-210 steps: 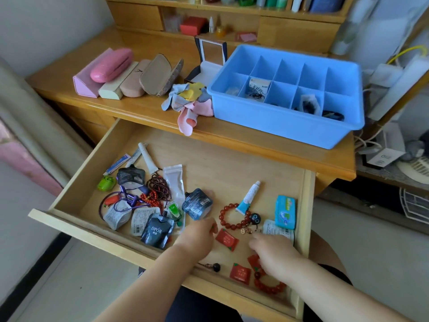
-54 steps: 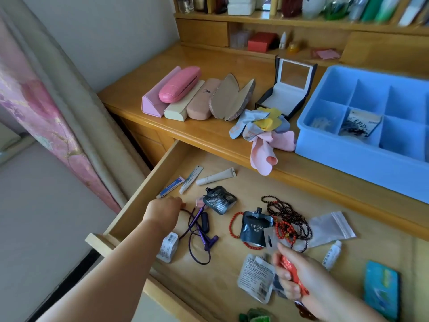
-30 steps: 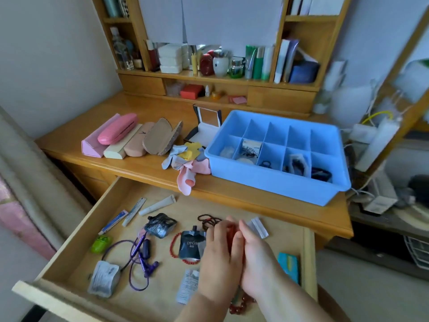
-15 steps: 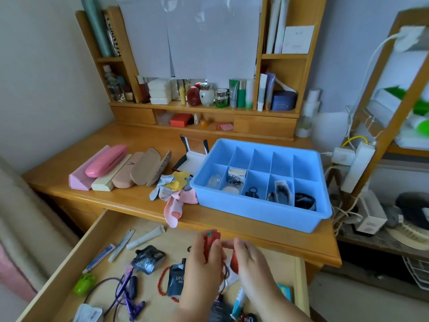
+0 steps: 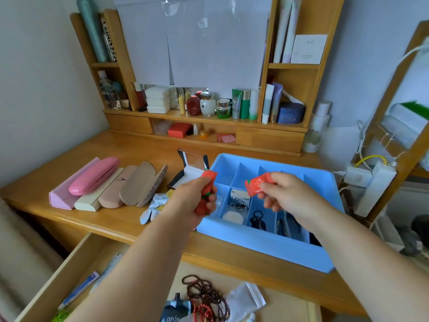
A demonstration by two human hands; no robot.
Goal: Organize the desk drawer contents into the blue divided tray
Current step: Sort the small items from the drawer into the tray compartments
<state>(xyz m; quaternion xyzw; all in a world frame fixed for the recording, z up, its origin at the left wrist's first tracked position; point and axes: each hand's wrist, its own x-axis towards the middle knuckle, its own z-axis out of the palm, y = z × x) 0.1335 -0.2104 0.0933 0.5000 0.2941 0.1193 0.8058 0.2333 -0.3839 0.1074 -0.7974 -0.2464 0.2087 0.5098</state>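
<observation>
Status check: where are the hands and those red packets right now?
Left hand grips red packets. Right hand pinches one red packet above blue tray. Nothing blocking the compartments.

Both hands have risen from the drawer [image 5: 58,277] and parted: the left hand [image 5: 192,201] and right hand [image 5: 285,196] now each hold a red packet [image 5: 257,183] over the blue tray [image 5: 267,247].
</observation>
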